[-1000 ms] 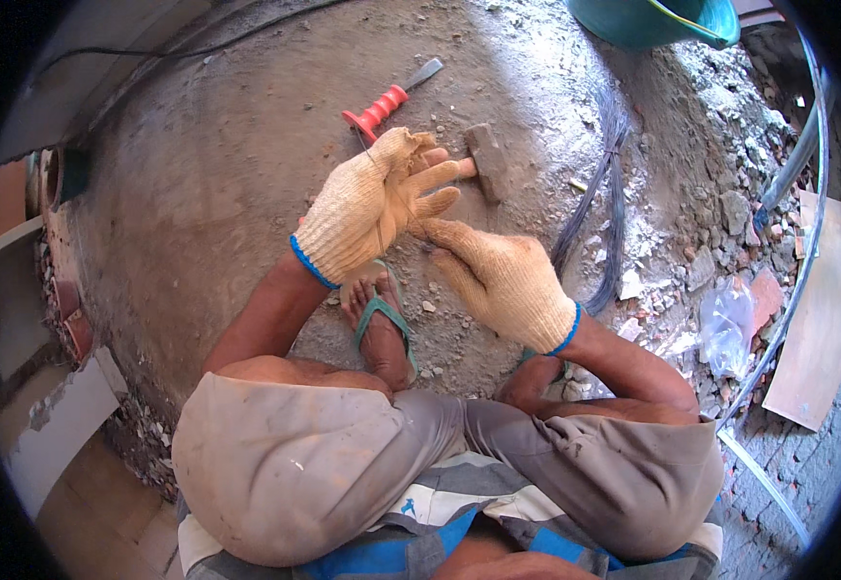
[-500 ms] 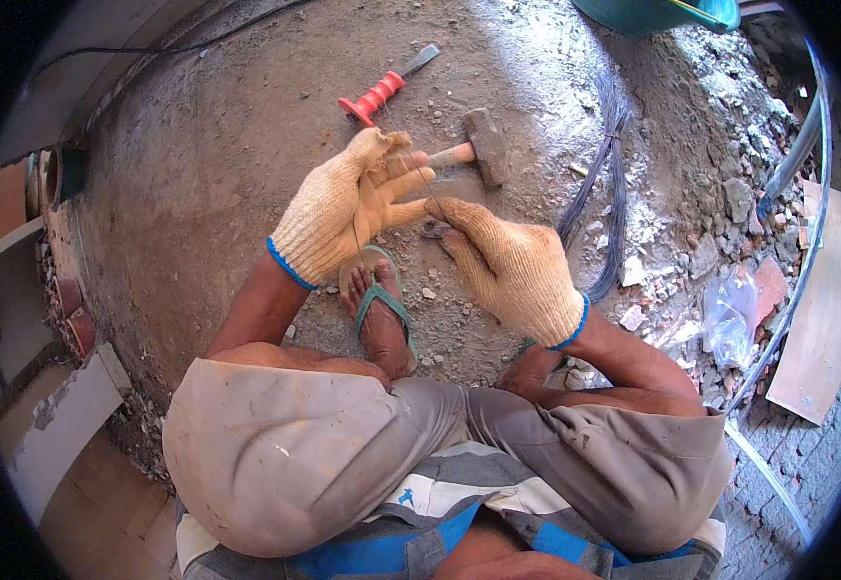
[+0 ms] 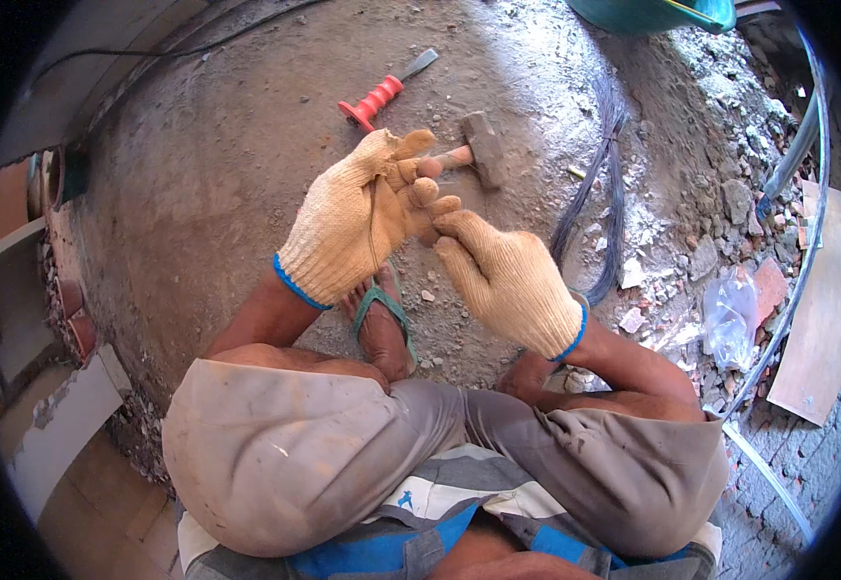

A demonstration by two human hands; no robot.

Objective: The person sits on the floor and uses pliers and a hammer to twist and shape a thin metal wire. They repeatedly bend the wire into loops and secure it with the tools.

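My left hand (image 3: 351, 208), in a cream knitted glove with a blue cuff edge, is turned palm up with its fingers partly curled. A thin dark wire (image 3: 374, 227) runs down across that palm, held in the hand. Close against the left fingertips, my right hand (image 3: 515, 271) in a matching glove pinches with thumb and forefinger at the wire; the pinched end itself is hidden. Beyond the left hand lie a chisel (image 3: 377, 101) with a red guarded grip and a hammer (image 3: 482, 151) with a wooden handle, partly covered by the left fingers.
A tied bundle of dark wire (image 3: 614, 145) lies on the dusty ground to the right. Past it are broken rubble (image 3: 706, 256), a clear plastic bag (image 3: 730, 319), a flat board (image 3: 817, 309) and a hose (image 3: 820, 184). A green tub (image 3: 648, 14) stands at the far edge.
The left fingers have curled in from a straighter spread. My right hand has shifted slightly, its fingertips now closed together near the left fingers. The tools stay where they were.
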